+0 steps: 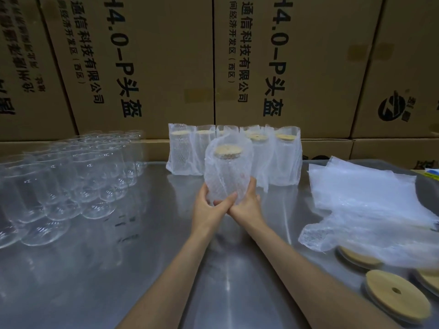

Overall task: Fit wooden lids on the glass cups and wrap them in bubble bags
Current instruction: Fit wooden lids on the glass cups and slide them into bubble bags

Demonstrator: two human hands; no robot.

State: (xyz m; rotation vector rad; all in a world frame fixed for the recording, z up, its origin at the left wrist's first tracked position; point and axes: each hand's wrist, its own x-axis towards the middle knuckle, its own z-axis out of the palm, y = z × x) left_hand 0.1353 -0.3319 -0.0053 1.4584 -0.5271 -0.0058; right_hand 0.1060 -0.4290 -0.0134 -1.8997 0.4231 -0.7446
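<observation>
A glass cup with a round wooden lid [228, 151] sits inside a bubble bag [226, 172], held upright above the middle of the steel table. My left hand [209, 206] grips the bag's lower left side, thumb across its base. My right hand [247, 200] grips the lower right side. Behind it, several wrapped and lidded cups [282, 157] stand in a row against the boxes. Many bare glass cups [71, 176] stand in rows at the left. Flat bubble bags [365, 195] lie stacked at the right, with loose wooden lids [396, 293] at the near right.
Large printed cardboard boxes [166, 62] form a wall along the table's back edge. The shiny steel table [118, 269] reaches toward me between the glasses and the bags. A blue and yellow item [431, 173] shows at the far right edge.
</observation>
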